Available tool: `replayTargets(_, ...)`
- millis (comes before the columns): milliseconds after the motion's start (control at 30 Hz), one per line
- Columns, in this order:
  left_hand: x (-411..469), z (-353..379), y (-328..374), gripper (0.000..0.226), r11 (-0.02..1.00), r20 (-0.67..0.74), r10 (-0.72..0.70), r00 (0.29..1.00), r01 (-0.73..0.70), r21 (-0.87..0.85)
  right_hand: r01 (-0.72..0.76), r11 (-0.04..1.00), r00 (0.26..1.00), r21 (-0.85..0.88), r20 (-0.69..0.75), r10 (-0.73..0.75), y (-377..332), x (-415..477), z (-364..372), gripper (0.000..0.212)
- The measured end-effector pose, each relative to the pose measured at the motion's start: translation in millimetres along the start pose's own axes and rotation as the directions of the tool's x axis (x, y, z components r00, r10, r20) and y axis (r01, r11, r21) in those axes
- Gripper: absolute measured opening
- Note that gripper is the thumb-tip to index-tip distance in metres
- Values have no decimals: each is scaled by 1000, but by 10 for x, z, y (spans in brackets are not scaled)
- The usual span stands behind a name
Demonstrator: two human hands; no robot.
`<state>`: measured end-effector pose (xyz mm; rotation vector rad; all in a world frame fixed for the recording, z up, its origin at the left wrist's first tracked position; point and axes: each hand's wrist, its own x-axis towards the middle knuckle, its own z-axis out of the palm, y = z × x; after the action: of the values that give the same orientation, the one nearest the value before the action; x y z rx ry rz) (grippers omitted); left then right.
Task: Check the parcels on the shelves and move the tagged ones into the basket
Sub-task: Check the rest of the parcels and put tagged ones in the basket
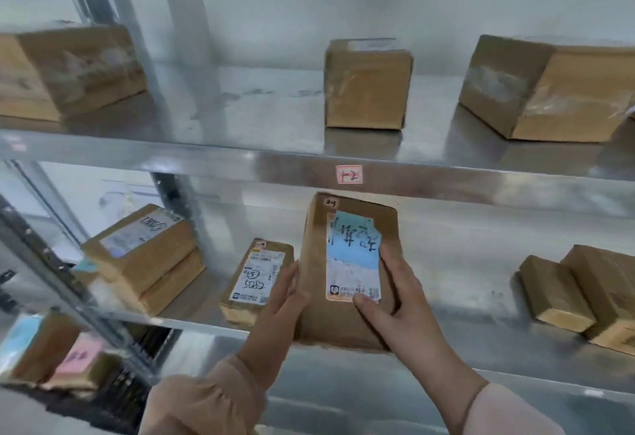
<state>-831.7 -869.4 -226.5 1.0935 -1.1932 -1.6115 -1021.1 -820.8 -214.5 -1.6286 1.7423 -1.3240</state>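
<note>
One blue-tagged parcel point(347, 273), at six o'clock by the front edge of the lower shelf point(464, 262), is pressed by the flat left hand point(275, 307) and gripped by the right hand point(395, 300), while other parcels point(367, 91) from nine to three o'clock seemingly await checking and no basket shows.

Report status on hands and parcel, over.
Left hand flat against blue-labelled parcel; right hand grips it. Parcel at lower shelf edge. Basket not in view.
</note>
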Motion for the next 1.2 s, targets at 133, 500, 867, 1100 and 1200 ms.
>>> replayTargets(133, -344, -698, 36, 52, 972, -43, 132, 990, -120, 201, 34, 999, 998, 18, 45, -35, -343, -231, 720, 79)
replayTargets(500, -1534, -2834, -213, 49, 852, -147, 277, 950, -172, 495, 79, 996, 957, 48, 277, -89, -1321, -1058, 2593, 90)
replayTargets(867, -2083, -4158, -312, 66, 903, -398, 51, 916, 128, 411, 72, 995, 798, 62, 595, -95, -1749, -1192, 4020, 88)
replayTargets(1100, -1751, -4946, -271, 57, 912, -483, 99, 870, 115, 394, 39, 997, 730, 61, 680, -70, -1893, -795, 4838, 88)
replayTargets(1200, -1462, -5312, -200, 59, 920, -517, 128, 846, 93, 380, 38, 999, 710, 37, 702, -53, -1973, -496, 5200, 86)
